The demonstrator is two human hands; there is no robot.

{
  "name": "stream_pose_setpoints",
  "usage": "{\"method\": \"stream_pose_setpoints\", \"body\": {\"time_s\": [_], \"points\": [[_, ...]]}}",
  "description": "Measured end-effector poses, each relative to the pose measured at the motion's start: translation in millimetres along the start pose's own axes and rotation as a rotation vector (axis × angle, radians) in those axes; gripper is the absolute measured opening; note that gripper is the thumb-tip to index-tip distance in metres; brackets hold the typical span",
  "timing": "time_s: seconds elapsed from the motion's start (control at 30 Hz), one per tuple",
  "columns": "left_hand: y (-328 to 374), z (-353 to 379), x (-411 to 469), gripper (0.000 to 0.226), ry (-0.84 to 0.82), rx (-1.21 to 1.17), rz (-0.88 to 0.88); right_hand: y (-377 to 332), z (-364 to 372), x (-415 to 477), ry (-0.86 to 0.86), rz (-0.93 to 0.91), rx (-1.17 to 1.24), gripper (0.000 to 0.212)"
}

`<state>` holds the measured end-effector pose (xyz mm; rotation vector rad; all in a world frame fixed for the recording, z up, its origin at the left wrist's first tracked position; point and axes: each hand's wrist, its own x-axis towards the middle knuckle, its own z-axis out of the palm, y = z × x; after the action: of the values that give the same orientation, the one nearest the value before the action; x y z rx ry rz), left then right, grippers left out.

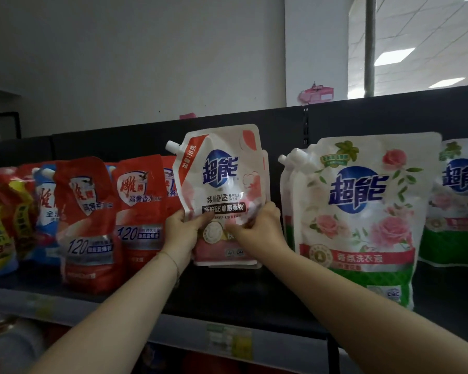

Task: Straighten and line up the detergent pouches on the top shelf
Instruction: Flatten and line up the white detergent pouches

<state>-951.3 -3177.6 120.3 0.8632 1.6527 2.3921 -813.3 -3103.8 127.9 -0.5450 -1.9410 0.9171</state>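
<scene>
A white and pink detergent pouch point(222, 179) with a spout at its upper left stands on the top shelf point(227, 298), tilted slightly, with another like it just behind. My left hand point(183, 229) grips its lower left edge. My right hand point(257, 225) pinches its lower right part from the front. Left of it stand several red pouches point(88, 220), some leaning. To the right stands a large white and green rose-print pouch point(362, 220), with a second one point(457, 203) farther right.
The dark back panel point(362, 122) of the shelving rises behind the pouches. A price tag point(229, 340) sits on the shelf's front rail. Bare shelf floor shows in front of the held pouch. Goods on a lower shelf point(11, 346) appear at bottom left.
</scene>
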Motion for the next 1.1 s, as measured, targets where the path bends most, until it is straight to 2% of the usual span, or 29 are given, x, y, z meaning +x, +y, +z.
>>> {"method": "stream_pose_setpoints", "body": {"time_s": [0.13,0.23,0.3,0.4,0.5,0.63,0.7,0.77,0.83,0.9,0.97,1.03,1.1], "points": [[-21.7,-0.7,9.2,0.017,-0.048,0.007,-0.073,11.3,6.1,-0.8,-0.039,0.052,-0.085,0.068],[-33.4,-8.4,9.6,0.036,-0.161,0.034,-0.109,22.9,3.2,-3.0,-0.105,0.138,-0.146,0.075],[-33.1,-9.6,9.6,0.049,-0.167,0.039,-0.129,23.9,0.5,-4.4,-0.124,0.131,-0.165,0.075],[-31.0,-10.9,6.6,0.061,-0.071,0.135,-0.137,25.3,-2.5,-7.7,-0.145,0.119,-0.197,0.074],[-31.8,-16.0,-2.6,0.077,0.15,0.392,0.027,30.8,-4.9,-11.0,-0.171,0.114,-0.176,0.078],[-24.2,-12.6,-22.6,0.057,0.241,0.6,0.18,30.0,-7.0,-15.8,-0.304,0.166,-0.2,0.102],[-19.0,-7.8,-31.2,0.041,0.233,0.665,0.258,26.7,-9.6,-19.3,-0.358,0.104,-0.26,0.104],[-14.2,-1.3,-41.4,0.031,0.228,0.752,0.315,17.4,-19.0,-26.0,-0.399,0.058,-0.32,0.088],[-8.1,6.8,-53.0,0.028,0.25,0.859,0.396,5.6,-33.7,-34.4,-0.417,-0.023,-0.452,0.053],[-0.3,19.0,-67.1,0.026,0.209,0.881,0.49,-4.8,-50.7,-46.7,-0.332,-0.176,-0.609,0.027],[6.1,35.8,-79.3,0.025,0.121,0.846,0.616,-9.5,-70.9,-60.5,-0.224,-0.356,-0.692,0.017],[11.5,57.2,-93.8,0.024,0.05,0.797,0.767,-5.7,-92.6,-71.9,-0.105,-0.516,-0.742,0.019],[16.0,81.6,-111.8,0.016,-0.051,0.741,0.906,3.8,-117.7,-75.9,-0.051,-0.561,-0.767,0.019]]}}
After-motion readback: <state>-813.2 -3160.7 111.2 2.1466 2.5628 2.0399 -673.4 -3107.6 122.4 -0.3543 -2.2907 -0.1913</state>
